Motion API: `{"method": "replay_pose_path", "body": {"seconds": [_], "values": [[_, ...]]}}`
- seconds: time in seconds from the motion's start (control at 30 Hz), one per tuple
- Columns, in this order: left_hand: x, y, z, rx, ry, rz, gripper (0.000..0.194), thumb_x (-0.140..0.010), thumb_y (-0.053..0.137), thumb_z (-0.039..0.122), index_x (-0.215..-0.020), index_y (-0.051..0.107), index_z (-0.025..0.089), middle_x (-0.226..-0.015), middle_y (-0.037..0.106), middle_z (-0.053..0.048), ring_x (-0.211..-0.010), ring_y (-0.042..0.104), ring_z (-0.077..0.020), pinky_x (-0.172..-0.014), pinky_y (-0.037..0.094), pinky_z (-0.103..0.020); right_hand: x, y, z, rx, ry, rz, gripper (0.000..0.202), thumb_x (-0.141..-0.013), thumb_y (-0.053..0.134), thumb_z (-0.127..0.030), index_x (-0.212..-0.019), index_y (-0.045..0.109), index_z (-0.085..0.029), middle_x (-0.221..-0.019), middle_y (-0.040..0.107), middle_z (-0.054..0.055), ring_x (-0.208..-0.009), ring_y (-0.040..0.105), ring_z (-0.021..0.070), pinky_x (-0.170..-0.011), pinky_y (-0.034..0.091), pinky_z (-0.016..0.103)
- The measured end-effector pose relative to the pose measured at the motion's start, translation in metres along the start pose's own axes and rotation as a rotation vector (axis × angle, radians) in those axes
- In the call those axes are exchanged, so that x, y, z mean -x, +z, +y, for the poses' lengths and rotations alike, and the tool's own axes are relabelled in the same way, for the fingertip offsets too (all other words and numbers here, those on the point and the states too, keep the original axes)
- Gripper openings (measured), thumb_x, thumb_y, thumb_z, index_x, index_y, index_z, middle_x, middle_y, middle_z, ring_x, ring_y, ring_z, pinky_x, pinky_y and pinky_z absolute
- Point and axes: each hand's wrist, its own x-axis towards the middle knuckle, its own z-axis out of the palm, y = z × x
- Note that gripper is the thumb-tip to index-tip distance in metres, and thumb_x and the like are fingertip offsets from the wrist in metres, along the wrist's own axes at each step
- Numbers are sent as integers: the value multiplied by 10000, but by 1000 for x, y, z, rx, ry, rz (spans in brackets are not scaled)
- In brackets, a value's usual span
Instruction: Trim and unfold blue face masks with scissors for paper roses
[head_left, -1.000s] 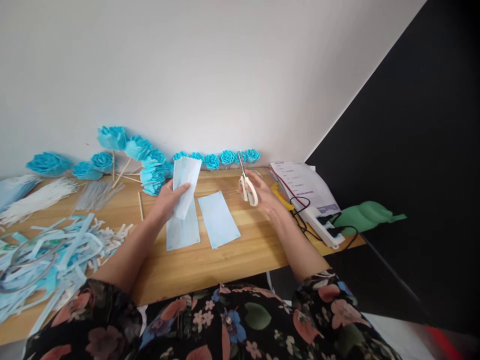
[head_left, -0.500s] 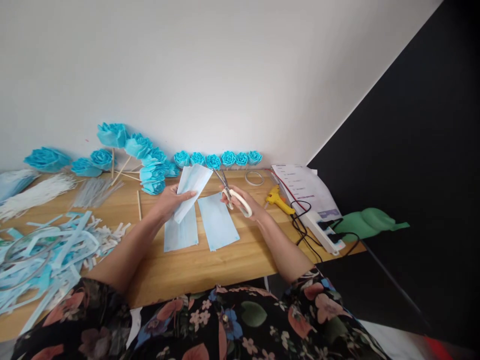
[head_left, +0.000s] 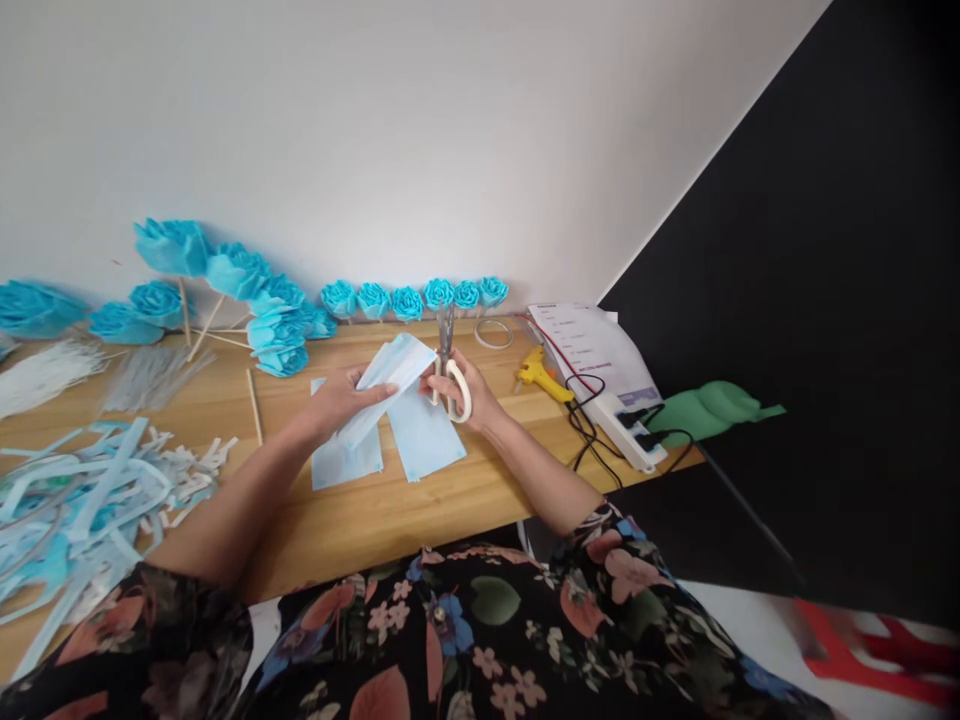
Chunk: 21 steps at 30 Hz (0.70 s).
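My left hand [head_left: 341, 402] pinches a light blue, fabric-like sheet [head_left: 405, 360], thumb on top, raised above the table. A second edge shows behind its upper left side; whether this is a fold or another layer is unclear. Close to its right edge, my right hand [head_left: 484, 398] grips scissors [head_left: 460, 390] with white handles, fingers in the loops. Their metal blades point up and away from me and look nearly closed. Two similar sheets lie flat below my hands, the left sheet [head_left: 337, 470] partly covered, the right sheet [head_left: 427, 440] more exposed.
Blue artificial flowers [head_left: 277, 325] on sticks stand at back left, with a row of smaller flowers [head_left: 408, 302] along the wall. Cut strips [head_left: 112, 490] heap at left. A yellow glue gun [head_left: 541, 375], a power strip [head_left: 622, 430] with cables and a metal ring [head_left: 493, 333] lie right.
The scissors have turned from pointing up-left at the sheet's corner to pointing nearly straight up. The held sheet has tilted lower, and a second edge now shows. My view has shifted slightly.
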Motion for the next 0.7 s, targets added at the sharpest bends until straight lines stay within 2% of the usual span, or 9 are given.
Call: {"method": "replay_pose_path", "body": {"seconds": [0.07,0.17,0.3,0.4,0.5,0.6,0.7], "values": [[2,5,2,-59,47,-54,530,-628,755,573,-974,747,171,-787,696,-26,-629,588,-183,-521,405,-228,2,3,1,53,-25,22,552,-617,843,-433,-1030,528,-245,-765,605,-53,-688,627,117,-649,520,242],[1,10,1,-61,89,-65,495,-604,780,534,-958,763,188,-725,677,-7,-600,569,-174,-499,374,-219,4,4,2,132,-26,49,545,-617,837,-422,-1023,520,-244,-716,584,-59,-651,602,116,-580,476,222],[-1,13,-4,19,3,-69,434,-550,818,512,-806,760,167,-584,602,1,-474,465,-132,-426,294,-216,3,4,3,144,-14,60,559,-617,826,-435,-1035,508,-244,-714,575,-58,-646,599,118,-562,460,221],[-3,10,-8,115,-43,-64,435,-524,830,528,-746,736,165,-596,608,-8,-471,472,-129,-420,306,-215,2,2,1,155,-34,53,528,-664,790,-448,-1064,515,-242,-714,568,-55,-622,576,107,-554,439,219],[-7,2,-12,182,-98,22,489,-501,832,553,-751,714,149,-623,625,-31,-482,506,-152,-434,340,-236,3,-3,-8,222,-28,13,443,-726,734,-456,-1056,541,-232,-741,560,-45,-590,524,87,-541,412,216],[-11,-7,-16,233,-110,124,513,-497,835,555,-746,692,130,-629,629,-54,-487,519,-166,-452,358,-256,4,-10,-15,320,-20,-75,404,-741,726,-437,-1048,575,-223,-779,547,-37,-644,512,88,-576,412,212],[-15,-11,-20,305,-87,150,503,-493,849,533,-726,670,125,-644,631,-62,-507,529,-166,-481,380,-266,5,-16,-18,448,-7,-123,418,-735,740,-414,-1074,601,-213,-810,558,-36,-696,512,91,-648,414,217]]}}
